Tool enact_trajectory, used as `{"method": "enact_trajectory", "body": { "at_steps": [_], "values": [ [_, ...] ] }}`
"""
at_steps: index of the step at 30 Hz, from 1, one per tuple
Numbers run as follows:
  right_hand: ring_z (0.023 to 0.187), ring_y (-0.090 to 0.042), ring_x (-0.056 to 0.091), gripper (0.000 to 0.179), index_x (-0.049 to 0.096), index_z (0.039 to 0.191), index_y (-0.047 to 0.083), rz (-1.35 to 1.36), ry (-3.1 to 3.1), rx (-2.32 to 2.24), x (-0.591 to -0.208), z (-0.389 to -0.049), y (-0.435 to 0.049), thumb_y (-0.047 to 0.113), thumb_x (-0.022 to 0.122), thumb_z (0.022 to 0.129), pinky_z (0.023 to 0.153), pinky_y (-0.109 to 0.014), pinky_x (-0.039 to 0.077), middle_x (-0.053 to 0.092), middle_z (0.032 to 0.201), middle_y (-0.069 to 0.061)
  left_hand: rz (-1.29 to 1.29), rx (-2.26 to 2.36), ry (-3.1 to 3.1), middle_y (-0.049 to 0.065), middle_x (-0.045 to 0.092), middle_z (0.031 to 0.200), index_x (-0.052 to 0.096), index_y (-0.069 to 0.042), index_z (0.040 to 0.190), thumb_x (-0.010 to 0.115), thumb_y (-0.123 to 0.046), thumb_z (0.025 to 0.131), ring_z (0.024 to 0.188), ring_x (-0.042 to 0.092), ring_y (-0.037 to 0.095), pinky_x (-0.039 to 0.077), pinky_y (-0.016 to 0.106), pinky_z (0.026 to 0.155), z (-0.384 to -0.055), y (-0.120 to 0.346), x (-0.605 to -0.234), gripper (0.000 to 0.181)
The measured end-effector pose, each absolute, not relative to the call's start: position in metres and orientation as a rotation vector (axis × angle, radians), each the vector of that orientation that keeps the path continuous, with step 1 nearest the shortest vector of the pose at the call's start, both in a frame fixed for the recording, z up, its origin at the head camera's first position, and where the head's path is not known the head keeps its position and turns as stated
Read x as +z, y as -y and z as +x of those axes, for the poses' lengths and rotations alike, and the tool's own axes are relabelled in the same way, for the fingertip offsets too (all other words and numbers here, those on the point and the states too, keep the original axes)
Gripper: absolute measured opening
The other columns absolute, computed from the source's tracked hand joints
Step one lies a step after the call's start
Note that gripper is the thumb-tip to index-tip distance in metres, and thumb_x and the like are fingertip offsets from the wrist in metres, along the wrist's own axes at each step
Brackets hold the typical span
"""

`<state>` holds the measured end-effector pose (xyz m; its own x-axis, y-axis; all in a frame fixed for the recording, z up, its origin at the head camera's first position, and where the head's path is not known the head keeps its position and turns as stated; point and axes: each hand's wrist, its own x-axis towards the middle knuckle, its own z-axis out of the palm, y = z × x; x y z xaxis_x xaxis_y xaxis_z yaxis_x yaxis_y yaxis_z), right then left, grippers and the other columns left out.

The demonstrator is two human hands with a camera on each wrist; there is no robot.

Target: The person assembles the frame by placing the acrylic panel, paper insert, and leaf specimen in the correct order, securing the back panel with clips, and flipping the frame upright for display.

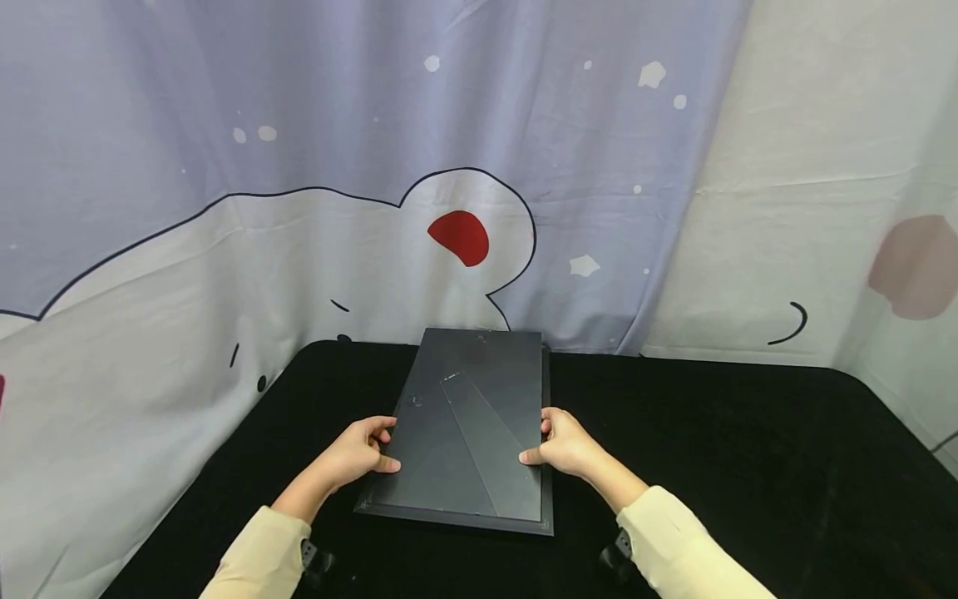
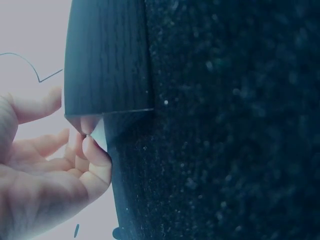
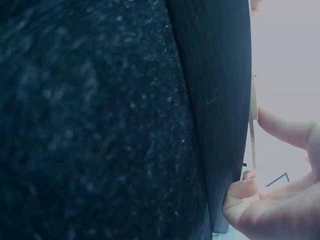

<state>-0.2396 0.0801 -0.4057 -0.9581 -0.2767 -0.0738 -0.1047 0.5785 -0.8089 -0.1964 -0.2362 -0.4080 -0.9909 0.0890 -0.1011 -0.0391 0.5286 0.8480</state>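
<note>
From here, the sleeves are cut off below; the dark panel hides its underside; its marks seem unreadably small.

Frame: rectangular, dark, with fine wood grain in the left wrist view; lies flat on the black-covered desk, its long sides running away from the person; rim showing along the near and right sides.
Panel: dark grey, smooth, faintly glossy; face up over the frame, its far end hiding the far rim; a few small marks near the far and left edges.
Stand strip: tapered, same grey – folded flat on the panel, narrow end far, wide end near.
Handling: left hand and right hand pinch opposite long edges – thumbs uppermost.
</note>
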Motion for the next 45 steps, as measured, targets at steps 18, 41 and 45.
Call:
{"method": "enact_trajectory", "body": {
  "at_steps": [18,41,45],
  "values": [
    [0.098,-0.030,0.051,0.077,0.044,0.129,-0.019,-0.325,-2.691,-1.197,-0.4032,-0.2394,-0.0802,0.008,0.084,0.068,0.089,-0.046,0.046,0.055,0.104,-0.016,0.113,1.341,-2.730,0.011,0.047,0.096,0.044,0.014,0.135,0.077,0.003,0.075,0.076,0.040,0.021,0.036,0.027,0.062,-0.1964,0.2344,-0.4117,0.070],
    [0.096,-0.029,0.054,0.078,0.044,0.129,-0.019,-0.332,-2.684,-1.181,-0.3998,-0.2391,-0.0782,0.007,0.085,0.069,0.088,-0.046,0.048,0.057,0.107,-0.018,0.238,1.247,-2.736,0.007,0.037,0.089,0.037,0.015,0.139,0.076,0.002,0.078,0.076,0.035,0.020,0.033,0.025,0.060,-0.1972,0.2385,-0.4127,0.073],
    [0.098,-0.030,0.055,0.078,0.044,0.130,-0.020,-0.342,-2.700,-1.150,-0.3997,-0.2383,-0.0777,0.009,0.084,0.070,0.088,-0.046,0.048,0.058,0.108,-0.018,0.245,1.229,-2.728,0.008,0.037,0.089,0.036,0.015,0.139,0.075,0.003,0.079,0.079,0.036,0.022,0.033,0.026,0.061,-0.1970,0.2383,-0.4103,0.073]
  ]
}}
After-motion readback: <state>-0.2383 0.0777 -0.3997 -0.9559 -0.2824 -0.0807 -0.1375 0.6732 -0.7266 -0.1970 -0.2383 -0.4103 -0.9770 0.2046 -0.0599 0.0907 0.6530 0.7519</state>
